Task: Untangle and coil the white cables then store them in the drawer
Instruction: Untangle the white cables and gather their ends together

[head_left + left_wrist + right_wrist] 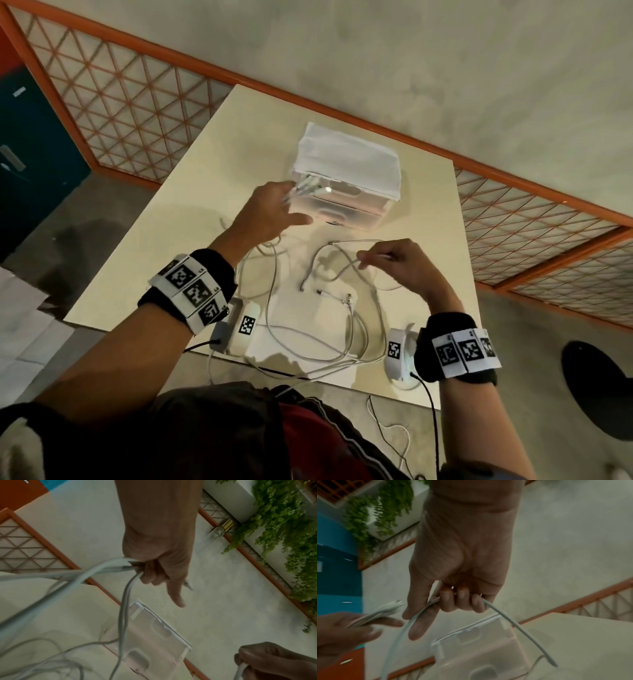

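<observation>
Several white cables (339, 329) lie tangled on the cream table (191, 212). My left hand (274, 212) is raised in front of the translucent drawer unit (346, 178) and grips a bundle of cable ends (308, 186); the left wrist view shows three fingers curled round the strands (126, 566) with the index finger (175, 596) pointing out. My right hand (400, 260) holds one cable (346, 267) above the table, fingers curled round it (462, 599). The drawer unit (481, 650) stands just beyond both hands with its drawers closed.
An orange-framed lattice railing (130, 99) runs behind the table. A small grey box (219, 334) sits at the near table edge. A dark round stool (599, 387) stands on the floor at the right. Green plants (283, 534) hang beyond the railing.
</observation>
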`<move>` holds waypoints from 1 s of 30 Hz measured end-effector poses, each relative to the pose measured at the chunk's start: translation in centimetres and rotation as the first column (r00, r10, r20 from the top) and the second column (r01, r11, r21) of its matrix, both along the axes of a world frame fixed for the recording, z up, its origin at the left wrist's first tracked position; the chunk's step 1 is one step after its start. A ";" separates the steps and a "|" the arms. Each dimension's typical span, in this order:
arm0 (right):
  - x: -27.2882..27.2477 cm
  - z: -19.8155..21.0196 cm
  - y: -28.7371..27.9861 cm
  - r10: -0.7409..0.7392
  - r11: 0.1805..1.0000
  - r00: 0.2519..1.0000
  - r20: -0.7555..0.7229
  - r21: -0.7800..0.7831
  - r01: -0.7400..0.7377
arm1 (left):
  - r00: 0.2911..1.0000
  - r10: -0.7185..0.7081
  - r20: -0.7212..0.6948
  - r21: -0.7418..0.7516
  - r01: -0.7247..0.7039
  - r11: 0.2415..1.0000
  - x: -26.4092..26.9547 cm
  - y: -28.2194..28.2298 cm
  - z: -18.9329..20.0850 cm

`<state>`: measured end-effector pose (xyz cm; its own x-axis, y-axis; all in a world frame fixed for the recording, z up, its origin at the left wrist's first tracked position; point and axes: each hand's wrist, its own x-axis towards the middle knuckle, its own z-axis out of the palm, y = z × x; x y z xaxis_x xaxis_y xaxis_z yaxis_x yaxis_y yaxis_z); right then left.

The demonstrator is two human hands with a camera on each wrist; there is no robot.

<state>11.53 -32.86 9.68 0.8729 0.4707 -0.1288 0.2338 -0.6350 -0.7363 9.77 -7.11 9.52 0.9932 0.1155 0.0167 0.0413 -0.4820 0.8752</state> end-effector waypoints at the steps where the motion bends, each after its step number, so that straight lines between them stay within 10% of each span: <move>1: -0.4 -0.2 0.9 0.032 0.999 0.999 -0.015 0.011 -0.032 | 0.989 -0.138 -0.057 -0.059 0.134 0.989 -0.2 -0.4 0.2; 5: -1.5 -1.0 3.0 0.047 0.992 0.999 -0.004 0.117 -0.046 | 0.800 -0.519 -0.301 -0.176 0.488 0.855 -1.6 -1.9 -0.4; 10: -2.3 -2.0 1.9 -0.037 0.990 0.995 -0.096 0.136 0.049 | 0.754 -0.540 -0.375 -0.202 0.502 0.841 -2.3 -1.9 -2.2; 19: -2.9 -9.6 -3.6 -0.128 0.894 0.898 -0.420 -0.440 -0.079 | 0.576 -0.555 -0.600 -0.009 0.689 0.725 -1.9 -0.3 -3.7; 22: -2.4 -11.7 -3.5 -0.065 0.777 0.920 -0.386 -0.598 -0.196 | 0.653 -0.545 -0.525 -0.050 0.616 0.786 -2.3 0.4 -4.0; 30: 0.8 -12.1 4.6 0.033 0.959 0.998 0.061 -0.284 -0.014 | 0.889 -0.315 -0.332 -0.265 0.233 0.936 -1.9 1.4 -2.8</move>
<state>12.30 -28.28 -2.44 0.8728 0.4438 -0.2032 0.2925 -0.8088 -0.5101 7.87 -5.66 6.76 0.9166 -0.2024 -0.3449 0.2694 -0.3249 0.9066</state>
